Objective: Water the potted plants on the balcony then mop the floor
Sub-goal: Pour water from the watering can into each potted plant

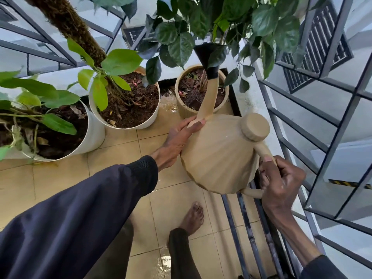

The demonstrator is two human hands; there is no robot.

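Observation:
A beige watering can (221, 154) hangs tilted forward, its long spout ending in a black rose (209, 57) above the small ribbed beige pot (182, 108). My right hand (281, 182) grips the can's handle at the rear. My left hand (181, 137) presses flat against the can's left side at the base of the spout. Dark green leaves (181, 41) hang over the rose and partly hide it. No stream of water can be made out.
Two large white pots (153, 115) (94, 135) with soil and light green plants stand to the left. The beige floor tiles (60, 178) are wet in patches. Metal railing (314, 125) and a white ledge run along the right. My bare foot (193, 216) stands below the can.

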